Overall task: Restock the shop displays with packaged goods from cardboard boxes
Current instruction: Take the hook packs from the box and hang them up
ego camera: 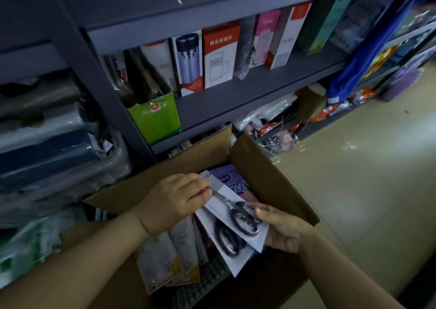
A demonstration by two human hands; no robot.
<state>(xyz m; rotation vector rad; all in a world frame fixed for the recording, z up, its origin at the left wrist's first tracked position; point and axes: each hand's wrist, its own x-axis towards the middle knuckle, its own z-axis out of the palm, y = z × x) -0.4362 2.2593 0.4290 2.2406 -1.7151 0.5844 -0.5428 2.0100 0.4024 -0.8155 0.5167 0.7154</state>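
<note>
An open cardboard box (pixel 266 167) stands on the floor in front of the shelving. Over it I hold carded packs of black-handled scissors (pixel 238 216), fanned out one under another. My left hand (pixel 172 202) grips the top end of the upper card. My right hand (pixel 280 228) holds the lower right edge of the same packs. Inside the box lie a purple packet (pixel 232 180), several flat packs with yellow corners (pixel 172 261) and a dark studded mat (pixel 207 275).
A grey metal shelf unit (pixel 247 89) rises behind the box, holding boxed flasks (pixel 219 56) and a green carton (pixel 155 117). Plastic-wrapped bundles (pixel 52 143) are stacked at the left. Loose packets crowd the bottom shelf. A blue folded umbrella (pixel 368 49) leans at right. Tiled floor (pixel 365 167) lies to the right.
</note>
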